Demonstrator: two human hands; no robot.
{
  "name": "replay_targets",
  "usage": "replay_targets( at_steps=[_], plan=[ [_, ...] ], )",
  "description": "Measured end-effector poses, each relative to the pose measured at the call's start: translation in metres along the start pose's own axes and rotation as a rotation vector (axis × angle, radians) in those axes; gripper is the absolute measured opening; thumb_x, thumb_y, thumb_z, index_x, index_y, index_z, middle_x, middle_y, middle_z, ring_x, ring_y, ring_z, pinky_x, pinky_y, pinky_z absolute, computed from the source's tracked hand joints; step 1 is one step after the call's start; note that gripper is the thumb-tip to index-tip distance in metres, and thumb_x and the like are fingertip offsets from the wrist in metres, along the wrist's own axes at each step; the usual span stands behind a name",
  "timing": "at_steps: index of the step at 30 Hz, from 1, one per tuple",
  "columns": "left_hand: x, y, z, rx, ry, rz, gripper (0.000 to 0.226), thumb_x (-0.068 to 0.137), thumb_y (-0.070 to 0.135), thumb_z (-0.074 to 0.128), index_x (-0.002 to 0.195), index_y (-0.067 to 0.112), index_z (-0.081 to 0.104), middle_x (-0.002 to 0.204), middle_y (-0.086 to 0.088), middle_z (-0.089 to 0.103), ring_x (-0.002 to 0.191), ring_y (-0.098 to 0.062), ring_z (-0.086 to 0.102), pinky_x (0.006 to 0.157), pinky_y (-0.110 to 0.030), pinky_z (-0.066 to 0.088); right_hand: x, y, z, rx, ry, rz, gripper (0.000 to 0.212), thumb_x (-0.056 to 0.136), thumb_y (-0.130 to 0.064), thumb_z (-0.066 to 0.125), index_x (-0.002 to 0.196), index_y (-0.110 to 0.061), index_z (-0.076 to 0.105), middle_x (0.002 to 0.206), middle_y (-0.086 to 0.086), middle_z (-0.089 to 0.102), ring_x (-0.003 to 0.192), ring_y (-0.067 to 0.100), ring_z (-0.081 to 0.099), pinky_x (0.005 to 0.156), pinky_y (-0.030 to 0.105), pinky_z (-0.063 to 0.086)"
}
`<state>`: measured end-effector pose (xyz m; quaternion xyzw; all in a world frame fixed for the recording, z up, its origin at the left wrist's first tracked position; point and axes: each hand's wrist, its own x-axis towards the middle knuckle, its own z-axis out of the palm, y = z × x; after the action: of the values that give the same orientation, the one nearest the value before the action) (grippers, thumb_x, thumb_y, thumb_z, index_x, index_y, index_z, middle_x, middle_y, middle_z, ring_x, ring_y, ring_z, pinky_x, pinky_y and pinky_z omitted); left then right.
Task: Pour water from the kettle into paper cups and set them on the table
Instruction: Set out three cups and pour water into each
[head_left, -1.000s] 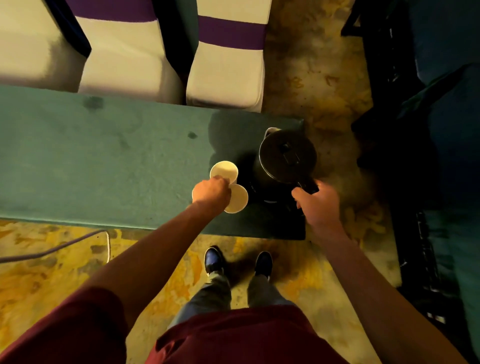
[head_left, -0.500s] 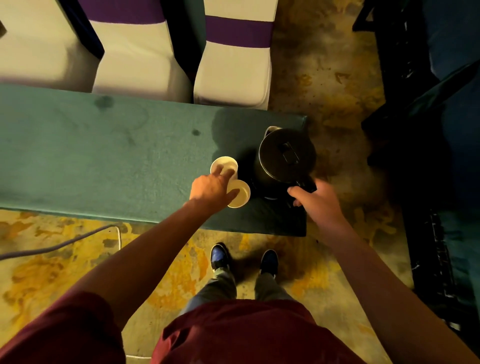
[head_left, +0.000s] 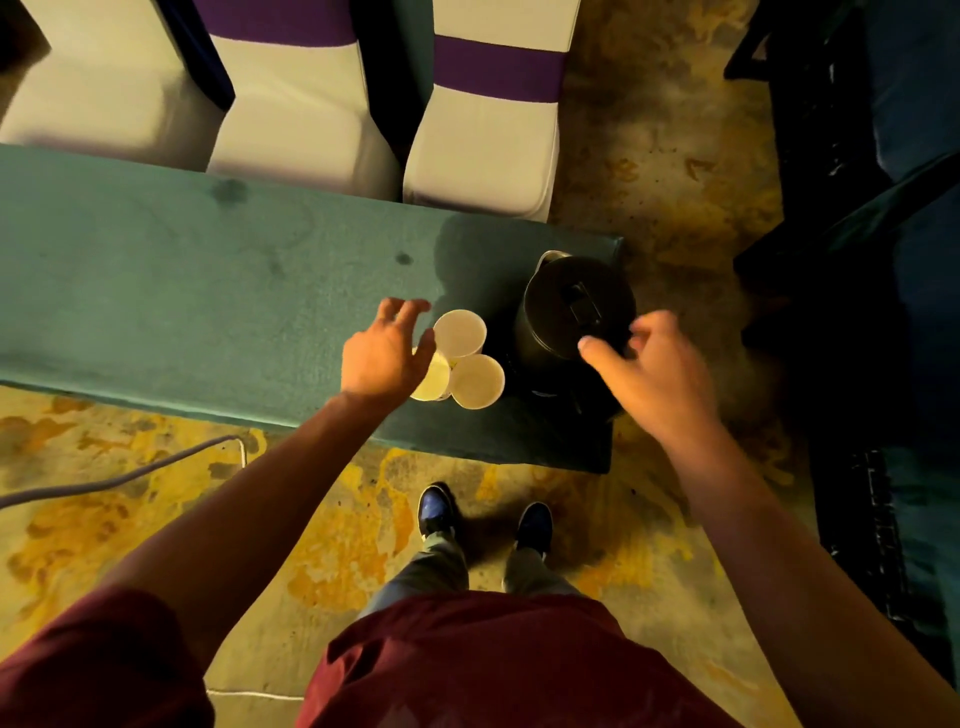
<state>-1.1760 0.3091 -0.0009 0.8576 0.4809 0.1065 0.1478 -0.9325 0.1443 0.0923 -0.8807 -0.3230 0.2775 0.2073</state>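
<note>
**Three cups crowded up against the kettle, and neither hand is holding anything**

So the left hand (head_left: 387, 356) is hovering over the counter (head_left: 156, 291) with its fingers spread and relaxed, gripping nothing, and its thumb side is sitting right at the cup cluster. There are three paper cups there, packed rim to rim: the far cup (head_left: 460, 333) at about 12 o'clock of the bunch, the near-right cup (head_left: 477, 381) at roughly 4 o'clock, and the half-hidden cup (head_left: 432, 381) at 8 o'clock, partly under the hand. I can't tell whether any of them has water in it.

The black kettle (head_left: 576, 312) is standing upright just at 3 o'clock of the cups, lid on, spout pointing to 11 o'clock, near the counter's right end. The right hand (head_left: 641, 371) is blurring in the air over the handle side, fingers loosely curled and not wrapped around anything I can make out.

What's worrying me: those cups are light and bunched together, so a careless fingertip on the way in could be tipping one and taking its neighbours along. Pouring with them this tight also risks water splashing across rims onto the cloth. And with the kettle sitting this close to the counter's end, a sloppy grab at the handle could be nudging it toward the edge.
</note>
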Motion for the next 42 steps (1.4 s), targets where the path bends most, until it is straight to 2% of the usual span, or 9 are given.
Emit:
replay_targets(
  at_steps=[4, 7, 9, 13, 17, 24, 28, 35, 42],
  plan=[
    [-0.002, -0.017, -0.002, 0.01, 0.01, -0.065, 0.034, 0.096, 0.037, 0.055, 0.126, 0.021, 0.061, 0.126, -0.01, 0.06, 0.082, -0.033, 0.07, 0.063, -0.035, 0.049, -0.001, -0.037, -0.012, -0.113, 0.238, -0.208, 0.054, 0.085, -0.053, 0.067, 0.127, -0.02, 0.058, 0.13, 0.003, 0.057, 0.116, 0.022, 0.058, 0.077, 0.036, 0.046],
    [-0.006, -0.027, 0.002, 0.026, -0.051, -0.12, 0.036, 0.095, 0.044, 0.054, 0.125, 0.023, 0.06, 0.121, -0.01, 0.061, 0.082, -0.031, 0.07, 0.063, -0.033, 0.047, -0.018, -0.057, 0.006, 0.084, 0.312, -0.451, 0.035, 0.084, -0.033, 0.069, 0.114, -0.017, 0.063, 0.116, 0.002, 0.064, 0.095, 0.018, 0.065, 0.074, 0.04, 0.054],
    [-0.008, -0.034, 0.006, 0.041, -0.122, -0.182, 0.04, 0.095, 0.05, 0.052, 0.124, 0.024, 0.06, 0.115, -0.009, 0.065, 0.087, -0.03, 0.069, 0.068, -0.035, 0.051, -0.026, -0.062, 0.029, 0.12, 0.198, -0.511, 0.028, 0.086, -0.026, 0.07, 0.111, -0.016, 0.064, 0.104, 0.0, 0.068, 0.082, 0.017, 0.066, 0.072, 0.043, 0.056],
    [-0.015, -0.041, 0.016, 0.011, -0.175, -0.245, 0.042, 0.094, 0.052, 0.054, 0.122, 0.022, 0.065, 0.106, -0.007, 0.073, 0.09, -0.028, 0.07, 0.069, -0.033, 0.049, -0.023, -0.047, 0.083, -0.241, -0.21, -0.398, 0.04, 0.092, -0.038, 0.066, 0.129, -0.026, 0.056, 0.102, 0.003, 0.074, 0.093, 0.032, 0.07, 0.069, 0.037, 0.051],
    [-0.018, -0.045, 0.025, -0.079, -0.243, -0.285, 0.036, 0.095, 0.041, 0.057, 0.125, 0.023, 0.068, 0.099, -0.009, 0.076, 0.088, -0.031, 0.071, 0.073, -0.036, 0.055, -0.014, -0.028, 0.128, -0.417, -0.384, -0.279, 0.054, 0.094, -0.047, 0.061, 0.143, -0.032, 0.044, 0.113, 0.01, 0.07, 0.106, 0.037, 0.067, 0.071, 0.037, 0.046],
    [-0.021, -0.043, 0.029, -0.117, -0.203, -0.292, 0.03, 0.089, 0.026, 0.055, 0.112, 0.027, 0.075, 0.082, -0.012, 0.075, 0.076, -0.035, 0.07, 0.063, -0.036, 0.053, 0.001, -0.012, 0.157, -0.406, -0.314, -0.208, 0.036, 0.1, -0.038, 0.059, 0.134, -0.031, 0.067, 0.128, 0.007, 0.071, 0.12, 0.033, 0.062, 0.089, 0.037, 0.051],
    [-0.024, -0.052, 0.028, -0.061, -0.165, -0.272, 0.029, 0.089, 0.027, 0.055, 0.11, 0.026, 0.074, 0.087, -0.012, 0.075, 0.078, -0.038, 0.069, 0.059, -0.03, 0.041, 0.0, -0.005, 0.162, -0.403, -0.255, -0.236, 0.032, 0.099, -0.038, 0.06, 0.128, -0.029, 0.071, 0.123, 0.006, 0.074, 0.115, 0.032, 0.065, 0.083, 0.036, 0.051],
    [-0.028, -0.055, 0.032, -0.175, -0.215, -0.311, 0.041, 0.093, 0.049, 0.054, 0.123, 0.024, 0.066, 0.087, -0.009, 0.076, 0.075, -0.031, 0.071, 0.068, -0.039, 0.06, 0.0, 0.003, 0.165, -0.415, -0.225, -0.215, 0.031, 0.091, -0.049, 0.065, 0.109, -0.027, 0.076, 0.108, 0.003, 0.076, 0.102, 0.029, 0.069, 0.067, 0.029, 0.038],
    [-0.031, -0.057, 0.028, -0.193, -0.157, -0.334, 0.057, 0.096, 0.059, 0.042, 0.139, 0.022, 0.049, 0.081, -0.009, 0.075, 0.085, -0.032, 0.072, 0.074, -0.042, 0.056, -0.002, 0.013, 0.16, -0.438, -0.256, -0.182, 0.039, 0.086, -0.055, 0.067, 0.115, -0.029, 0.074, 0.11, 0.002, 0.075, 0.104, 0.027, 0.069, 0.067, 0.029, 0.04]
  ],
)
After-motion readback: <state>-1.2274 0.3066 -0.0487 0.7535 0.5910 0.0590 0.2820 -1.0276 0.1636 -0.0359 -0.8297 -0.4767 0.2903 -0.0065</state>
